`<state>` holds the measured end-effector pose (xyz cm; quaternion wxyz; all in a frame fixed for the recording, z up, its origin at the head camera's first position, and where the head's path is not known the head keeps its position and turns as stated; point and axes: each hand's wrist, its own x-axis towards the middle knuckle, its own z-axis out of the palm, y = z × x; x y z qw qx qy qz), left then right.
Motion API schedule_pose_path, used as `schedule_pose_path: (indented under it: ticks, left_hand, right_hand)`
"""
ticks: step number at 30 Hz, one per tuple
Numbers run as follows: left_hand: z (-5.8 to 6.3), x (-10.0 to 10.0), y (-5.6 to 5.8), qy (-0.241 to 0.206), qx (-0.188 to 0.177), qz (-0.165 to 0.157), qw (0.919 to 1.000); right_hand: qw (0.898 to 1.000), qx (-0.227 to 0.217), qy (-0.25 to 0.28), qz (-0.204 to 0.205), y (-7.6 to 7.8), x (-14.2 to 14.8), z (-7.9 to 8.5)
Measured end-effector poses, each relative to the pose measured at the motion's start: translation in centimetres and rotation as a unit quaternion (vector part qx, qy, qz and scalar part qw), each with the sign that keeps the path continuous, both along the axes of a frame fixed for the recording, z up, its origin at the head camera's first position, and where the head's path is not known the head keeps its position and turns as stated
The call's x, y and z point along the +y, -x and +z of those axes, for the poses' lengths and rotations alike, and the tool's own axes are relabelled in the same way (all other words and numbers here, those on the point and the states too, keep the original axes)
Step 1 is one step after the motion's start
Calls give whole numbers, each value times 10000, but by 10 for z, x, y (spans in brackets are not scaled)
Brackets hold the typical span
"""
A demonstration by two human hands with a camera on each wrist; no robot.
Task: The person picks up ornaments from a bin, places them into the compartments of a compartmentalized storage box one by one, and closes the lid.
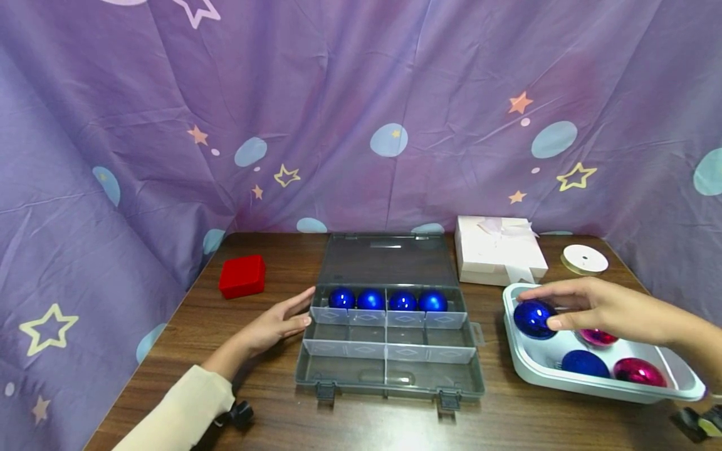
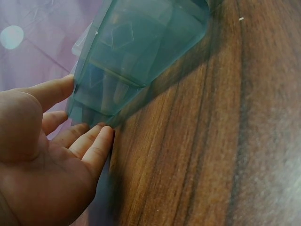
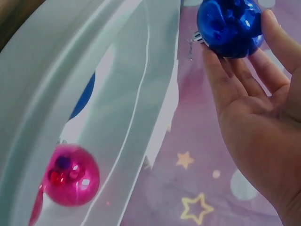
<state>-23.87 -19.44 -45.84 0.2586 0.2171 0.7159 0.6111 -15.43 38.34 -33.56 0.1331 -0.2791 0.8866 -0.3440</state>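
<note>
My right hand (image 1: 606, 310) grips a shiny blue bauble (image 1: 530, 321) over the left end of a white tub (image 1: 521, 366). In the right wrist view the bauble (image 3: 229, 28) shows its silver cap and sits between thumb and fingers. Inside the tub lie a matte blue bauble (image 1: 584, 363) and pink baubles (image 1: 639, 372). My left hand (image 1: 271, 327) rests its fingers against the left side of a clear grey divided case (image 1: 344, 363); its fingertips (image 2: 106, 132) are at the case wall in the left wrist view. Several blue baubles (image 1: 370, 299) line the case's back row.
The case's lid (image 1: 389, 260) lies opened toward the back. Behind the tub stand a white gift box (image 1: 479, 250) with a ribbon bow and a ribbon spool (image 1: 585, 258). A red box (image 1: 242, 276) sits at the back left. A purple curtain (image 1: 338, 94) hangs behind the table.
</note>
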Motion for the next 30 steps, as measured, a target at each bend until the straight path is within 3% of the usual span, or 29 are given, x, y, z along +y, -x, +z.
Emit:
schedule_pose_path:
  ticks: [8, 17, 22, 30]
  left_hand:
    - [0, 1, 0, -6, 20, -18, 10000]
    - [2, 1, 0, -27, 1, -18, 10000]
    - [1, 1, 1, -21, -30, -29, 10000]
    - [0, 0, 1, 11, -12, -24, 10000]
  right_hand:
    - [9960, -349, 681, 466, 11, -30, 5]
    - [9962, -427, 555, 512, 29, -81, 2]
    - [9926, -617, 762, 721, 42, -113, -2]
    - [9911, -683, 631, 954, 59, -161, -6]
